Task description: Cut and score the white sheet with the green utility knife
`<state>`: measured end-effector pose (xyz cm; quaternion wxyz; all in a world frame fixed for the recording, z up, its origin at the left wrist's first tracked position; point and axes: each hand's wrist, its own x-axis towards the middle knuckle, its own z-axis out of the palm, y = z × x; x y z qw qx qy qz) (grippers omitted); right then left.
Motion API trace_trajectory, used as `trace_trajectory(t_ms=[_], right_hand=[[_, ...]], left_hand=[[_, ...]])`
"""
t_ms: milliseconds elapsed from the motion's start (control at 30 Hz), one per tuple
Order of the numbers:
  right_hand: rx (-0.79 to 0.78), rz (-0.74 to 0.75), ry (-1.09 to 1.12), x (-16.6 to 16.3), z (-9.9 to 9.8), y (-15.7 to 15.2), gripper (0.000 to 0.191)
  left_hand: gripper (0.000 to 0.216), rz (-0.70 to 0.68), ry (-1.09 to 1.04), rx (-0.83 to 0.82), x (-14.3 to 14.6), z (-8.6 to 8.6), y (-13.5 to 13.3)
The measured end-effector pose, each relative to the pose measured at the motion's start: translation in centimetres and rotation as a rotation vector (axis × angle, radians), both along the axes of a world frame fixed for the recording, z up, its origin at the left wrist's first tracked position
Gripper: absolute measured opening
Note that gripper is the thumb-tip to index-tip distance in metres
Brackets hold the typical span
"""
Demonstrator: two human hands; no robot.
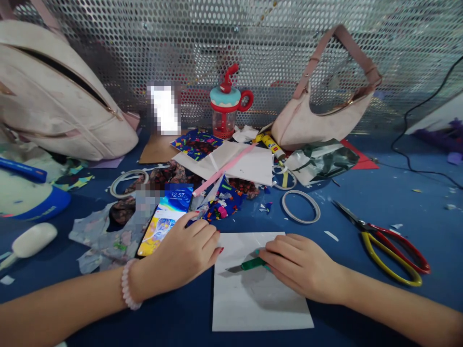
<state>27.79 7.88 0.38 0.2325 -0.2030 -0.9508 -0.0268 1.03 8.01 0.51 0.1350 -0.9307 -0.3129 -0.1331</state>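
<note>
A white sheet of paper [253,299] lies on the blue table in front of me. My right hand [300,265] is closed on a green-handled craft knife [249,264], whose blade points left over the sheet. My left hand [188,253] rests fingers down at the sheet's left edge, beside a lit phone [166,219], and holds nothing. A bead bracelet circles my left wrist.
Red and yellow scissors [387,246] lie to the right. Tape rings [301,206], paper and fabric scraps, a glue stick [273,146], a red cup [226,103], two pale bags [54,96] and a black cable [415,144] crowd the back, before a perforated metal wall.
</note>
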Motion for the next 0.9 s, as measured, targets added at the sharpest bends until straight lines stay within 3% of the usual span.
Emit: trace_trajectory(t_ms=[267,600,900], right_hand=[[0.007,-0.009,0.006,0.78,-0.52,0.19,0.02],[-0.004,-0.014,0.003,0.77,-0.11,-0.01,0.024],[0.015,-0.022,-0.014,0.78,-0.15,-0.16,0.025]], left_hand=[[0.024,-0.008,-0.056,-0.085,-0.18,0.21,0.38],[0.031,-0.05,0.024,0.002,-0.32,0.66,0.54],[0.023,-0.015,0.044,-0.002,-0.17,0.05,0.43]])
